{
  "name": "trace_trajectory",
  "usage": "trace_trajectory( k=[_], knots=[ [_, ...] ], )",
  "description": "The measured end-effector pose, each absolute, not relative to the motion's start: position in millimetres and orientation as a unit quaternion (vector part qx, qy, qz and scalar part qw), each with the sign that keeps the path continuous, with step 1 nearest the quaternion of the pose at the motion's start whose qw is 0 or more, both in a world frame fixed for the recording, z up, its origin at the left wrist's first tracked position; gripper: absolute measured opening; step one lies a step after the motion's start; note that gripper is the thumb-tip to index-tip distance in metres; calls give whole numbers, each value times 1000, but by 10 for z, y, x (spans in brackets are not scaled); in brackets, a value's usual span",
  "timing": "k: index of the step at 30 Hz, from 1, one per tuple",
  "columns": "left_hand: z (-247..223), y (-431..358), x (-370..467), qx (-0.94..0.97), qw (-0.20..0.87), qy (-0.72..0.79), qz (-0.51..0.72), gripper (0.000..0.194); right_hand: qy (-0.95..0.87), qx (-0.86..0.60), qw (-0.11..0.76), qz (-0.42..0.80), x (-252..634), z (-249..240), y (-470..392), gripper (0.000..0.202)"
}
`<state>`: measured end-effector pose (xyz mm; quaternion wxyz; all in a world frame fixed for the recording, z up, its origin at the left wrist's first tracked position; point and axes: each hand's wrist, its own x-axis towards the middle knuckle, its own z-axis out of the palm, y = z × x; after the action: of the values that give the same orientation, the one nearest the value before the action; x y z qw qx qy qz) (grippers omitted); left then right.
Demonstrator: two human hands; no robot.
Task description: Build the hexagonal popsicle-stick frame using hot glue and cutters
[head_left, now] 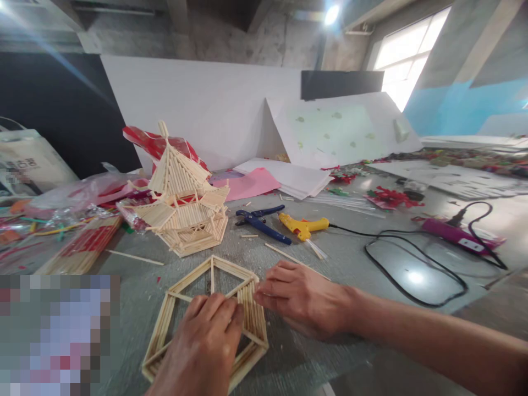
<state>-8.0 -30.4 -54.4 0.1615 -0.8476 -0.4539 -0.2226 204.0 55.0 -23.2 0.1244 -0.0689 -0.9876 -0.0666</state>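
Note:
A hexagonal frame of thin wooden sticks (pixel 158 328) lies flat on the table, with sticks running as spokes to its middle. Its right section is filled with sticks set side by side. My left hand (pixel 208 335) rests over the frame's middle, its fingers bent and closed on the sticks there. At the upper right edge of the frame is my right hand (pixel 303 297), fingers bunched together against the sticks; anything between its fingertips is hidden. Behind the frame stands a small tiered pavilion (pixel 187 203) of the same sticks, with a pointed roof.
Blue cutting pliers (pixel 264 223) and a yellow glue gun (pixel 303 224) lie beyond my hands. The gun's black cord loops right near a purple power strip (pixel 457 234). Bundled sticks (pixel 84 242) lie left, a loose stick (pixel 289 257) near my right hand, and paper sheets (pixel 289 179) behind.

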Motion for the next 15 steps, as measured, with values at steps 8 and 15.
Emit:
trace_trajectory(
  k=[8, 15],
  knots=[
    [-584, -331, -24, -860, 145, -439, -217, 22, -989, -57, 123, -60, 1995, -343, 563, 22],
    [-610, -355, 0, -861, 138, -451, -189, 22, -989, -57, 127, -43, 2015, -384, 558, 21]
  ],
)
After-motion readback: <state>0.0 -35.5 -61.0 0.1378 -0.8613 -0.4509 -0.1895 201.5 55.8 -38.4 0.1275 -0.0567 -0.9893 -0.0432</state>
